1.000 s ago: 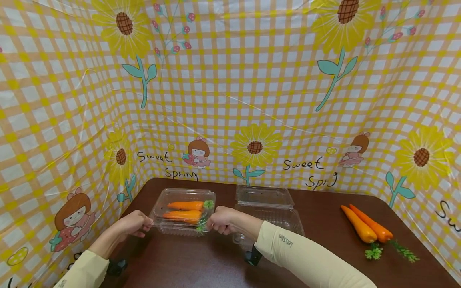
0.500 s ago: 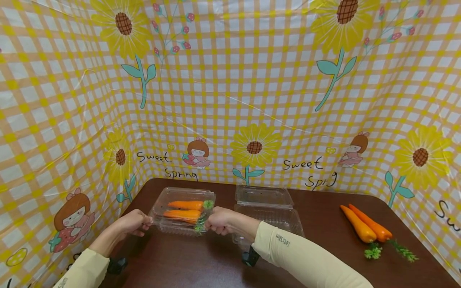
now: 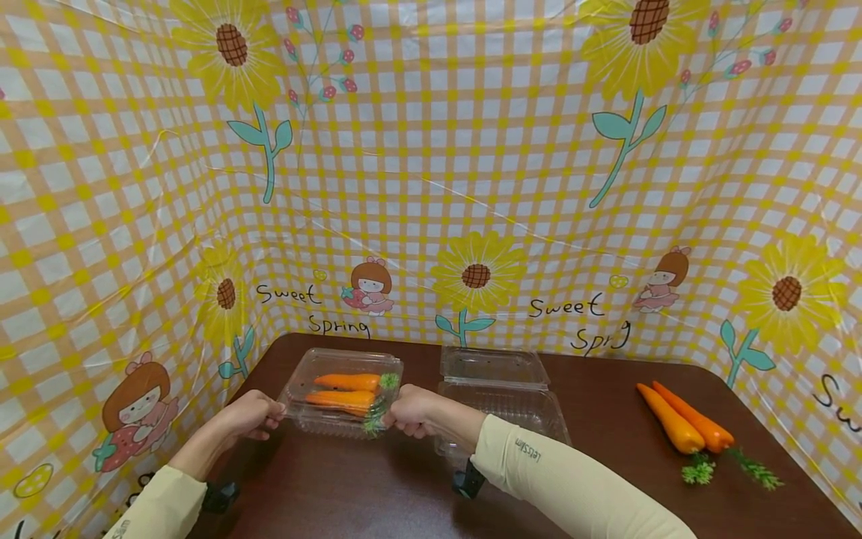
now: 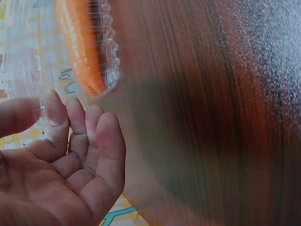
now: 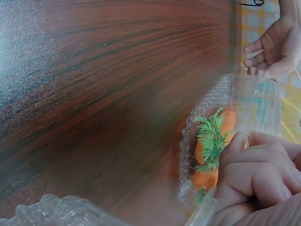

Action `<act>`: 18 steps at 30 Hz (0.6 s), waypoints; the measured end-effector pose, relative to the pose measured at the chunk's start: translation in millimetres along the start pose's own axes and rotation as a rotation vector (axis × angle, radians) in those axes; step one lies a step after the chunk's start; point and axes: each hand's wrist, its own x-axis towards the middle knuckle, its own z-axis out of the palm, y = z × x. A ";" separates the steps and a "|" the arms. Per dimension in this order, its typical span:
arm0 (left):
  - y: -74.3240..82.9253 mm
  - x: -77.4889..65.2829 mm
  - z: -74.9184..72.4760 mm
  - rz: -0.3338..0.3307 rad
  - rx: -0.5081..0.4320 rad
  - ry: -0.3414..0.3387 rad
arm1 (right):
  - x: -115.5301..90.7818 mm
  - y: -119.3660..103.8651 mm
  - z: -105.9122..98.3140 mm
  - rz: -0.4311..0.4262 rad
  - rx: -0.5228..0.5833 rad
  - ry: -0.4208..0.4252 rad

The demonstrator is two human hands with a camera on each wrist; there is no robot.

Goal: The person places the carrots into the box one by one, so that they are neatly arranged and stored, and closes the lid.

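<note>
A clear plastic clamshell box (image 3: 303, 374) with its lid down holds orange carrots (image 3: 346, 382) with green leafy tops (image 3: 389, 380). My left hand (image 3: 251, 414) pinches the box's near left corner between thumb and forefinger; the other fingers are bent beside it. On the right side, my right hand (image 3: 412, 411) grips the rim near the front corner, its fingers curled. In the right wrist view, that hand covers part of the box, and the leafy tops (image 5: 210, 139) show through the ribbed wall.
Another clear clamshell box (image 3: 521, 408) stands with its lid (image 3: 494, 367) raised, partly behind my right forearm. Two more carrots (image 3: 673, 427) lie at the right of the dark brown table (image 3: 350, 494). Checked cloth (image 3: 431, 209) walls the back and sides.
The box with the carrots has shifted slightly up and away, both hands moving with it and keeping their hold. The second box and the loose carrots stay put.
</note>
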 end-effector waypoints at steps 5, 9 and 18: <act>-0.7 0.0 0.4 -0.025 -0.004 0.031 | -1.0 0.5 -1.1 0.007 0.046 -0.001; -1.0 0.1 -1.6 -0.034 -0.008 0.011 | -1.4 -0.4 -2.1 0.021 0.078 -0.016; 0.6 0.0 0.6 -0.040 -0.011 0.048 | 4.1 1.0 0.1 0.040 0.138 -0.057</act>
